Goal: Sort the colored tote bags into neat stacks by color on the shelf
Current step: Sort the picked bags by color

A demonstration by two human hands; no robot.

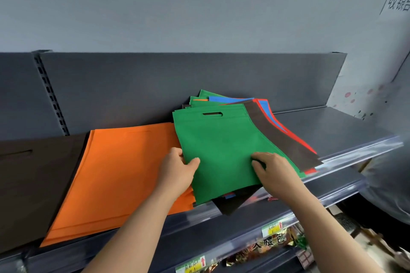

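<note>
Two hands, left [177,168] and right [275,173]; three piles on one shelf [332,131]: one brown stack [33,179], one orange stack [115,173], one mixed pile [277,137] topped by one green bag [221,146]; two price labels [272,229]; one wall sign [397,2].

The place is a shop. Dark grey metal gondola shelving [328,128] stands against the wall, with a slotted upright [51,95] and a flat back panel [155,77]. Clear plastic price rails [357,150] run along the shelf fronts. Yellow-and-green price labels [272,229] with red arrows sit above packaged foods [261,248]. A paper wall sign [397,1] reads 收银台, meaning checkout.
</note>
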